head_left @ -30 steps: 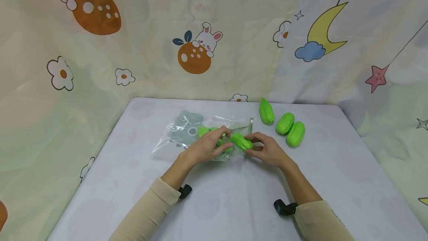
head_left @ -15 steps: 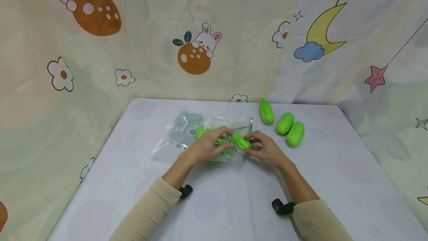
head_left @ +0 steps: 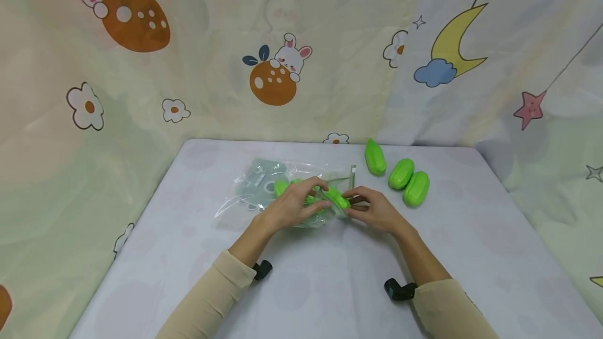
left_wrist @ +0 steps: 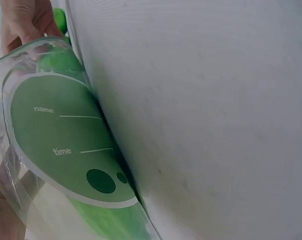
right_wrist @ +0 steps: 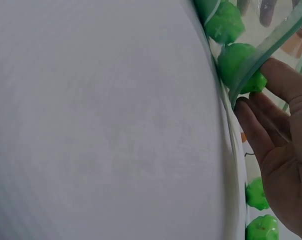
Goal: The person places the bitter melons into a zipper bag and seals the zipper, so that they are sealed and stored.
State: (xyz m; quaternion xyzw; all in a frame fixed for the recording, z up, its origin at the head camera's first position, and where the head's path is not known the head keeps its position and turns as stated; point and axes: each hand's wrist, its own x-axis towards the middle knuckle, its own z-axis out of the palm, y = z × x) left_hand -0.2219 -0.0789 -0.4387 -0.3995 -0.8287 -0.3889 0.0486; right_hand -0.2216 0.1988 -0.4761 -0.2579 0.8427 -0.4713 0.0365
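A clear zip bag (head_left: 254, 205) with a printed green label reading "name" and "time" (left_wrist: 56, 125) lies on the table, several bright green toy cucumbers inside. At the bag's mouth, my left hand (head_left: 292, 205) holds the rim with bent thumb and fingers; in the left wrist view the film hides part of it. My right hand (head_left: 377, 211) pinches the end of a green toy cucumber (head_left: 337, 198) lying mostly inside the mouth. In the right wrist view, the thumb of the right hand (right_wrist: 286, 145) touches that toy cucumber (right_wrist: 238, 65) beside the zip strip.
Three more green toys lie outside the bag at the back right: one tapered (head_left: 375, 157), two plumper ones (head_left: 401, 173) side by side. A white cloth covers the table (head_left: 330, 286). Behind it hangs a cartoon-printed curtain (head_left: 212, 56). A dark wrist camera (head_left: 399, 290) sits at the right cuff.
The toy cucumber at the mouth has slid left, further into the bag, with my right fingers following slightly. My left hand stays almost still. The loose green toys have not moved.
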